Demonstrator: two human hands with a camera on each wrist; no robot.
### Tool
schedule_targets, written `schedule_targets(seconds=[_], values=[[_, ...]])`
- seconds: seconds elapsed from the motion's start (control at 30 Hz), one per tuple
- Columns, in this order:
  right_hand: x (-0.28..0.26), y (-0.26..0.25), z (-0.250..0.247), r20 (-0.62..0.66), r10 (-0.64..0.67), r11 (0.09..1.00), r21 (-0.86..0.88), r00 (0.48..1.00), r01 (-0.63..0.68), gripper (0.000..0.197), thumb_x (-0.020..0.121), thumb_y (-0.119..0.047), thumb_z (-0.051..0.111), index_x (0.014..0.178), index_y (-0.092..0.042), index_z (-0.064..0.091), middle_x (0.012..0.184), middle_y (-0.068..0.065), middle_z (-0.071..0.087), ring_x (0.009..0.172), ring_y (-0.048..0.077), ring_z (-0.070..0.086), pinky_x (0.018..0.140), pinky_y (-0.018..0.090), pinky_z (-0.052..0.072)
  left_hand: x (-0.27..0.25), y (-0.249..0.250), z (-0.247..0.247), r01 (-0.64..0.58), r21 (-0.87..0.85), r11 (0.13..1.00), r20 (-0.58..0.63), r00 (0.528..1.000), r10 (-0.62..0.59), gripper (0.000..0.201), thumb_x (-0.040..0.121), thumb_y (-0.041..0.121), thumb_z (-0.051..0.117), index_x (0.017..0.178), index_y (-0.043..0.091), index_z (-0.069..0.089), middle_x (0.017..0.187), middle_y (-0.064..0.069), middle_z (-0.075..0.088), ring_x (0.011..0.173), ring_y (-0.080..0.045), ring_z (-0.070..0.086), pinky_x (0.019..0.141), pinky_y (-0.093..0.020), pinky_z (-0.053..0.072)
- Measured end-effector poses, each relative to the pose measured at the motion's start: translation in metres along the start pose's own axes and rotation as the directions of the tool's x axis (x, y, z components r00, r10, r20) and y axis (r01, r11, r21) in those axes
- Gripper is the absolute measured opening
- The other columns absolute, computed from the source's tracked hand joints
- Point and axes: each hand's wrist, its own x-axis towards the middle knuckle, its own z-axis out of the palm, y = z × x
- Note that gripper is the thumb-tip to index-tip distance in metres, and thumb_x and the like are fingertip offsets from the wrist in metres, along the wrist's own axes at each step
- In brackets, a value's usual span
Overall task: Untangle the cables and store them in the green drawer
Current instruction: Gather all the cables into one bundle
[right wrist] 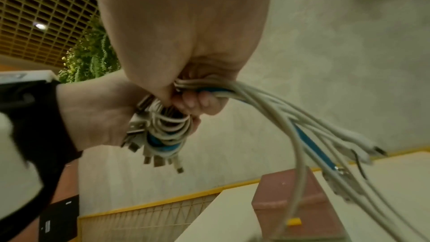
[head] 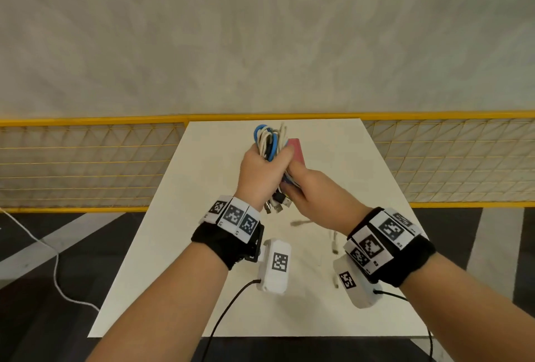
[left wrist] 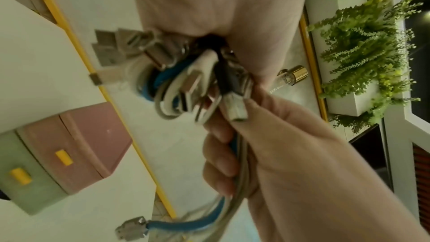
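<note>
White and blue cables (head: 270, 141) are gripped by both the left hand (head: 260, 173) and the right hand (head: 315, 196), hiding most of the pink-and-green drawer box (left wrist: 69, 146) on the table (head: 202, 187).

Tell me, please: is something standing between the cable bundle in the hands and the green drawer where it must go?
No object blocks the path, but the green drawer looks closed under the pink drawer, and both the left hand and right hand grip the cable bundle, so neither is free to open it.
</note>
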Motion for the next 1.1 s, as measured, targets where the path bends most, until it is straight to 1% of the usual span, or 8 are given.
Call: schedule_targets(seconds=[0.2, 0.4, 0.5, 0.57, 0.63, 0.73, 0.8, 1.1], values=[[-0.011, 0.017, 0.014, -0.086, 0.095, 0.960, 0.271, 0.992, -0.068, 0.022, 0.096, -0.019, 0.049, 0.114, -0.011, 0.040, 0.083, -0.002, 0.064, 0.060, 0.004, 0.055, 0.055, 0.017, 0.039, 0.009, 0.020, -0.012, -0.055, -0.305, 0.951, -0.098, 0.995, 0.026, 0.015, 0.089, 0.018, 0.069, 0.081, 0.006, 0.063, 0.063, -0.003, 0.066, 0.060, -0.017, 0.065, 0.063, -0.033, 0.057], [-0.016, 0.052, 0.023, 0.036, 0.119, 0.975, 0.183, 0.992, -0.123, 0.014, 0.096, -0.015, 0.048, 0.102, -0.026, 0.055, 0.075, -0.017, 0.057, 0.065, -0.006, 0.055, 0.063, 0.012, 0.040, 0.010, 0.030, -0.030, 0.005, -0.535, 0.845, 0.118, 0.991, 0.069, 0.032, 0.091, 0.022, 0.064, 0.065, 0.015, 0.048, 0.047, 0.007, 0.046, 0.046, -0.010, 0.053, 0.059, -0.029, 0.051], [-0.005, 0.060, 0.019, 0.071, 0.117, 0.992, 0.039, 0.991, -0.120, 0.017, 0.092, -0.015, 0.051, 0.100, -0.021, 0.064, 0.089, -0.001, 0.070, 0.083, 0.013, 0.064, 0.083, 0.029, 0.047, 0.004, 0.024, -0.034, 0.062, -0.454, 0.889, 0.290, 0.954, 0.081, 0.033, 0.090, 0.025, 0.067, 0.063, 0.018, 0.048, 0.047, 0.006, 0.036, 0.042, -0.010, 0.043, 0.059, -0.030, 0.049], [0.004, 0.066, 0.012, -0.015, 0.142, 0.957, -0.253, 0.990, -0.141, 0.013, 0.092, -0.027, 0.053, 0.092, -0.023, 0.065, 0.082, 0.000, 0.068, 0.090, 0.017, 0.058, 0.106, 0.041, 0.029, 0.000, 0.019, -0.035, 0.064, -0.325, 0.943, 0.381, 0.922, 0.069, 0.033, 0.087, 0.027, 0.070, 0.063, 0.015, 0.050, 0.048, 0.003, 0.034, 0.041, -0.013, 0.040, 0.057, -0.030, 0.050], [0.012, 0.062, 0.000, -0.100, 0.150, 0.900, -0.397, 0.984, -0.178, 0.018, 0.092, -0.034, 0.052, 0.092, -0.021, 0.064, 0.082, 0.001, 0.067, 0.093, 0.017, 0.056, 0.112, 0.045, 0.020, -0.007, 0.017, -0.032, 0.034, -0.137, 0.990, 0.436, 0.899, 0.030, 0.028, 0.085, 0.024, 0.073, 0.068, 0.012, 0.055, 0.047, 0.002, 0.039, 0.039, -0.013, 0.042, 0.054, -0.028, 0.049], [0.020, 0.045, -0.016, -0.156, 0.139, 0.892, -0.409, 0.978, -0.192, 0.020, 0.089, -0.027, 0.052, 0.105, -0.016, 0.059, 0.086, 0.010, 0.068, 0.087, 0.032, 0.062, 0.081, 0.035, 0.040, -0.017, 0.017, -0.024, 0.056, 0.015, 0.998, 0.439, 0.896, -0.057, 0.020, 0.085, 0.019, 0.075, 0.068, 0.018, 0.064, 0.050, 0.008, 0.055, 0.043, -0.007, 0.051, 0.048, -0.022, 0.045], [0.022, 0.034, -0.020, -0.176, 0.143, 0.885, -0.419, 0.974, -0.205, 0.028, 0.088, -0.022, 0.051, 0.115, -0.015, 0.050, 0.086, 0.010, 0.067, 0.081, 0.034, 0.062, 0.065, 0.030, 0.036, -0.018, 0.012, -0.018, 0.040, 0.065, 0.997, 0.442, 0.895, -0.065, 0.029, 0.083, 0.021, 0.077, 0.060, 0.021, 0.060, 0.048, 0.005, 0.050, 0.045, -0.012, 0.045, 0.048, -0.023, 0.043], [0.022, 0.035, -0.013, -0.191, 0.190, 0.951, -0.206, 0.963, -0.228, 0.056, 0.080, -0.013, 0.054, 0.130, -0.022, 0.031, 0.060, -0.007, 0.049, 0.053, 0.017, 0.049, 0.048, 0.026, 0.033, -0.013, 0.002, -0.007, 0.023, 0.199, 0.980, 0.410, 0.906, -0.105, 0.049, 0.065, 0.034, 0.089, 0.088, -0.003, 0.067, 0.069, -0.014, 0.063, 0.055, -0.020, 0.057, 0.061, -0.034, 0.051]])
